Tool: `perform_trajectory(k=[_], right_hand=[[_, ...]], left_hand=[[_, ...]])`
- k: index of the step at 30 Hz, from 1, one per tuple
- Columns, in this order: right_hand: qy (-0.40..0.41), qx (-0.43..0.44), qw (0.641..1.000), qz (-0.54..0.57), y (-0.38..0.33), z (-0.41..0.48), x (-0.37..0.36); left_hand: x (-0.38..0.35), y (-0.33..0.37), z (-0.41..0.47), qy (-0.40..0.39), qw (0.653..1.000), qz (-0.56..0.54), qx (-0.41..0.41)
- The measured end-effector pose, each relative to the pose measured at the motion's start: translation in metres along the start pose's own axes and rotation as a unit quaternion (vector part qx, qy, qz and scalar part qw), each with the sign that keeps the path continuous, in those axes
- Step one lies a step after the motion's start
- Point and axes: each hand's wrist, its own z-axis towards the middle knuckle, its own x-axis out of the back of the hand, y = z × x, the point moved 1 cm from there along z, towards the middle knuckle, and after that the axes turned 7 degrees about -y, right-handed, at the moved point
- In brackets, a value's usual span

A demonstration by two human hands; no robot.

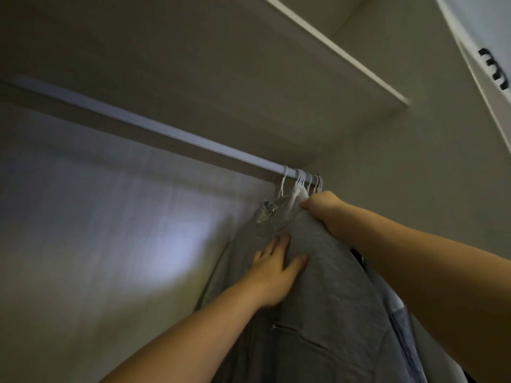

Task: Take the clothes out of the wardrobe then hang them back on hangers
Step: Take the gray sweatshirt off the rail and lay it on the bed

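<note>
A grey zip-up jacket [326, 286] hangs from a white hanger [282, 186] on the wardrobe rail [143, 125], at the rail's right end. My left hand [272, 268] lies on the jacket's front with fingers spread, the thumb pressing its shoulder fold. Higher up, my right hand [323, 208] grips the jacket's shoulder near the collar, just below a bunch of several white hanger hooks [309, 181]. Other garments hang behind the jacket to the right, mostly hidden.
A shelf [276, 87] runs just above the rail. The wardrobe's back wall [110, 230] is to the left, with a long bare stretch of rail. A white door [486, 51] with a dark handle stands at the upper right.
</note>
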Motion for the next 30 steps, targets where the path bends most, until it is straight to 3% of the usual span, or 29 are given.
perform_trajectory(k=[6,14,21,30], right_hand=[[0.017,0.056,0.997,0.058,0.008,-0.007,-0.008],[0.039,0.127,0.99,0.048,0.0,-0.017,0.023],[0.091,0.165,0.976,-0.109,0.011,-0.057,0.109],[0.204,0.193,0.876,-0.392,0.007,-0.164,0.278]], left_hand=[[-0.004,-0.003,0.001,-0.006,1.0,-0.012,0.004],[0.004,0.01,0.0,0.105,0.993,0.039,-0.04],[0.001,0.057,0.0,0.24,0.963,0.081,-0.09],[-0.026,0.201,-0.003,0.28,0.949,-0.039,-0.14]])
